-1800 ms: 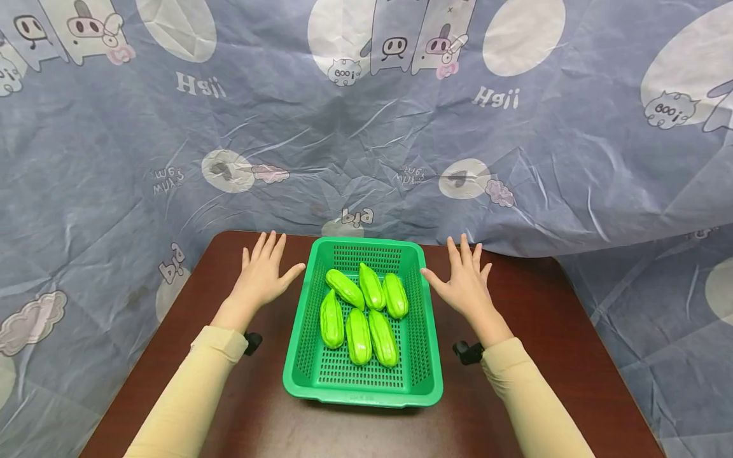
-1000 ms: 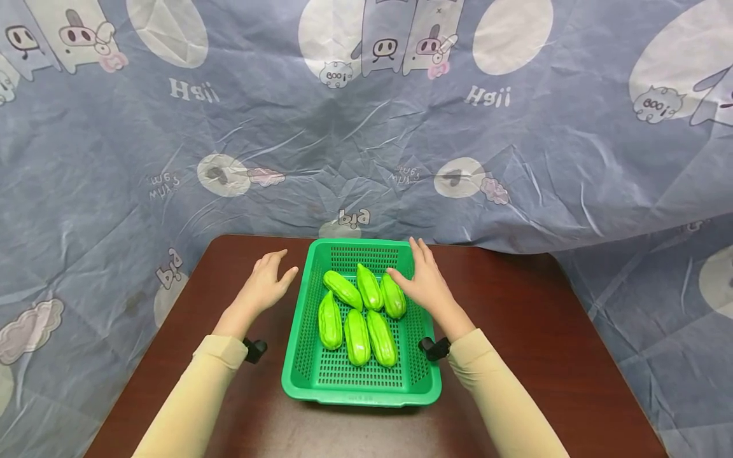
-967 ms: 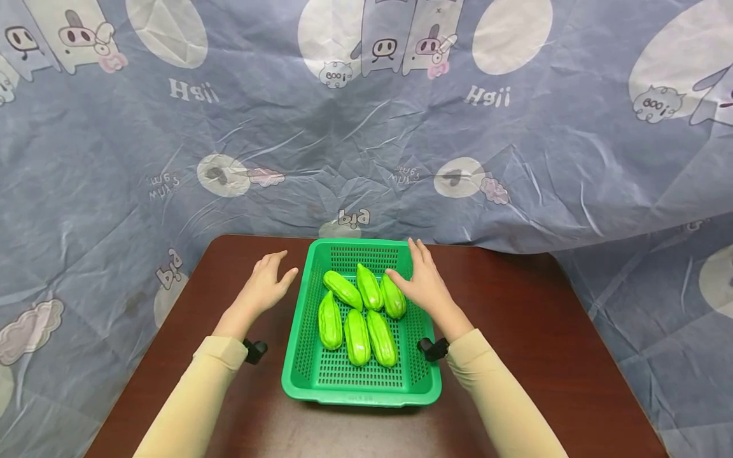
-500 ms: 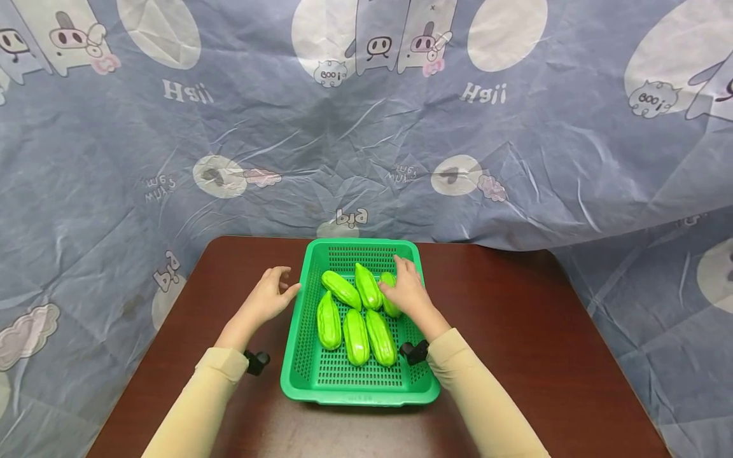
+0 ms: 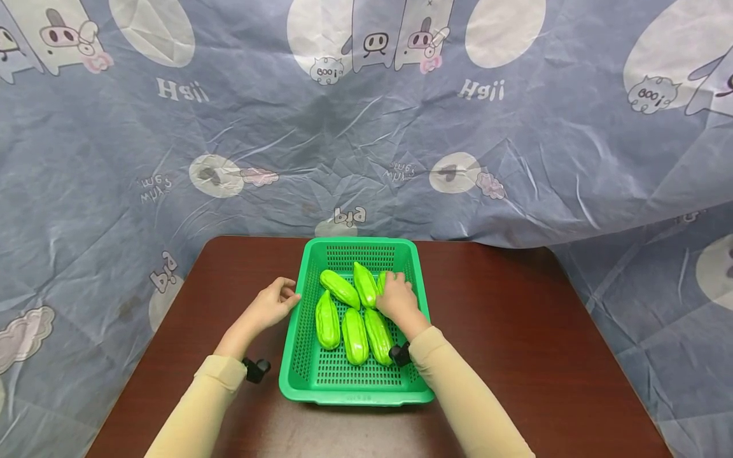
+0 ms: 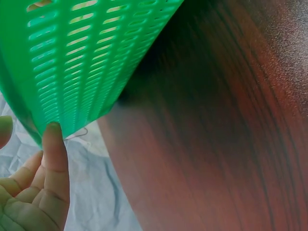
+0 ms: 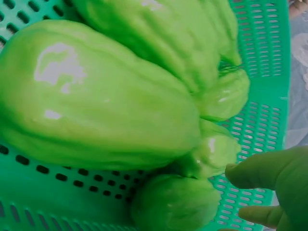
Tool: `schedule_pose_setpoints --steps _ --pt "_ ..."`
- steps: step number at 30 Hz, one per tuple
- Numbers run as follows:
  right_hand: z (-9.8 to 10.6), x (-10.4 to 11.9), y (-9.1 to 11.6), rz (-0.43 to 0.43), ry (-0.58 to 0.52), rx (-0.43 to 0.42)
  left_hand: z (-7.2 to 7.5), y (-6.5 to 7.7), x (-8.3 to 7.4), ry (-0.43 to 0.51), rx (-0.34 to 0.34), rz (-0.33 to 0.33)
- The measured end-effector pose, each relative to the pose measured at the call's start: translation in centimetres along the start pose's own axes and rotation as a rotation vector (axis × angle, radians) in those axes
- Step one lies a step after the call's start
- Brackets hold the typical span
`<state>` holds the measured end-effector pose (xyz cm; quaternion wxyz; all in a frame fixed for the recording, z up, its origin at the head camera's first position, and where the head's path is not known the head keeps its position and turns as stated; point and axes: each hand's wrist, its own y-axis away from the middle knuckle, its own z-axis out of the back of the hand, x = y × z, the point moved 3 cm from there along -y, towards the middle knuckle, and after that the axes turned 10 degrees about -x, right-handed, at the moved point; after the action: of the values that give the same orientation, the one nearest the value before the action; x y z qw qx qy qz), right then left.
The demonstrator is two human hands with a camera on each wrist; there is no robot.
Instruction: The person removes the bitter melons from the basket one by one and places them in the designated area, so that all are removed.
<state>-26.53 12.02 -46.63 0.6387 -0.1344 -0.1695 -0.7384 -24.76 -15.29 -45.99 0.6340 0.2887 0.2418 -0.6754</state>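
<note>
A green perforated basket [image 5: 355, 399] stands on the table, with several bright green ridged gourds [image 5: 356, 337] lying inside. My right hand [image 5: 396, 299] reaches down into it, over the back right gourd [image 5: 381, 280], and hides most of it. In the right wrist view, its fingers [image 7: 257, 171] are parted beside a small-looking gourd end [image 7: 175, 204], with a gap between. At the basket's left side is my left hand [image 5: 269, 306], fingers loosely bent. In the left wrist view, one straight finger [image 6: 55, 149] meets the perforated wall [image 6: 91, 62] near the rim.
The dark red-brown wooden table [image 5: 504, 331] extends on both sides of the basket. Behind it hangs a wrinkled grey-blue cloth [image 5: 321, 146] with cartoon prints, reaching down to the table's back edge. A small black camera [image 5: 399, 354] is strapped at the right wrist.
My right hand has moved left and down from beside the basket onto the back right gourd. The left hand has come lower and closer to the basket's left rim, its spread fingers bending.
</note>
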Motion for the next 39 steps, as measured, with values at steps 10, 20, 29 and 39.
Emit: schedule_pose_setpoints --steps 10,20,29,39 --pt "-1.0 -0.1 0.0 0.012 0.145 -0.006 -0.8 0.3 0.3 0.054 0.019 0.033" --pt "-2.3 -0.4 0.6 0.087 0.240 -0.131 -1.8 0.7 1.7 0.181 0.029 0.062" --pt "-3.1 -0.3 0.9 0.080 0.246 -0.168 -2.0 1.0 1.8 0.189 0.024 0.089" --pt "-1.1 0.6 0.6 0.036 0.215 -0.227 -1.5 0.5 1.3 0.195 0.004 0.079"
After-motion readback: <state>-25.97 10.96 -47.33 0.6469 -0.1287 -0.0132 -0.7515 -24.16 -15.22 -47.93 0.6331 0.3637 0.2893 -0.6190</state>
